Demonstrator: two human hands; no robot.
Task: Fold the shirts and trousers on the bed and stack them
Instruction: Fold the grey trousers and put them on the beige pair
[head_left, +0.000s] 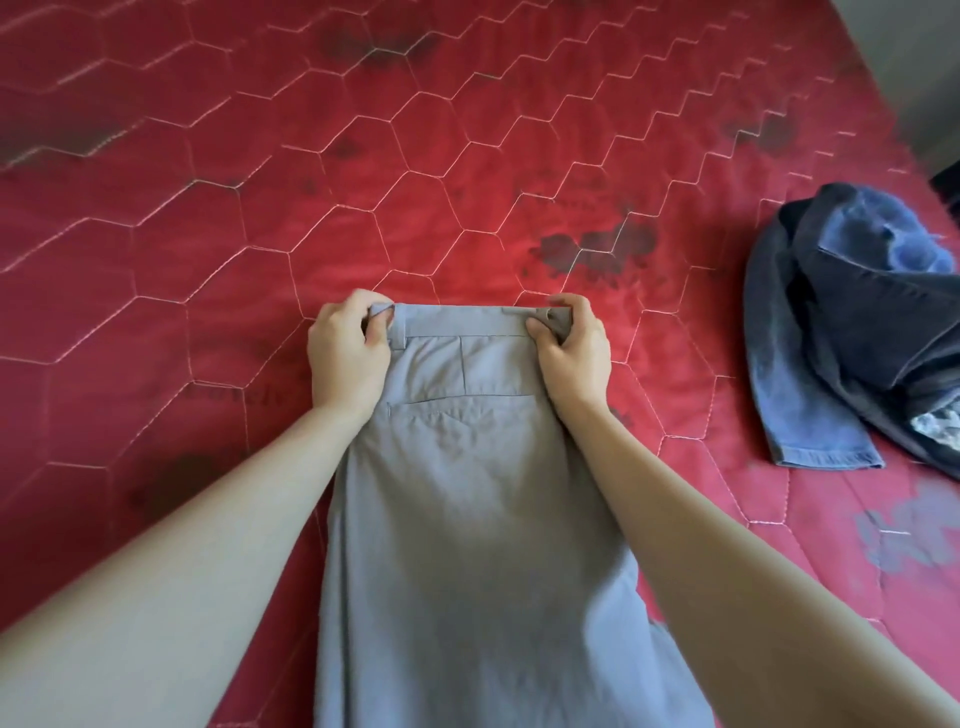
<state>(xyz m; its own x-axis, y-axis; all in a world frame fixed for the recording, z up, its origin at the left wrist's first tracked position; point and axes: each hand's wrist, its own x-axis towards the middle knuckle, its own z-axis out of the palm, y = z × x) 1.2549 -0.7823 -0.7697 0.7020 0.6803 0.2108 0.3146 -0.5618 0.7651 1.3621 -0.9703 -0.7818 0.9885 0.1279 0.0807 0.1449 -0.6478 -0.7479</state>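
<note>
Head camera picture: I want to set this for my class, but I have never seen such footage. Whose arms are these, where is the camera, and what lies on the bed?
There is no machine here. A person wears one wide-angle camera on the head, looking forward and down, so the two bare arms reaching in from below are that person's own. The left hand and the right hand each hold a grip on one end of the waistband of the grey trousers, which lie flat on the red quilted bed cover. To the right lies an unfolded heap of dark blue clothes, still to be folded.
</note>
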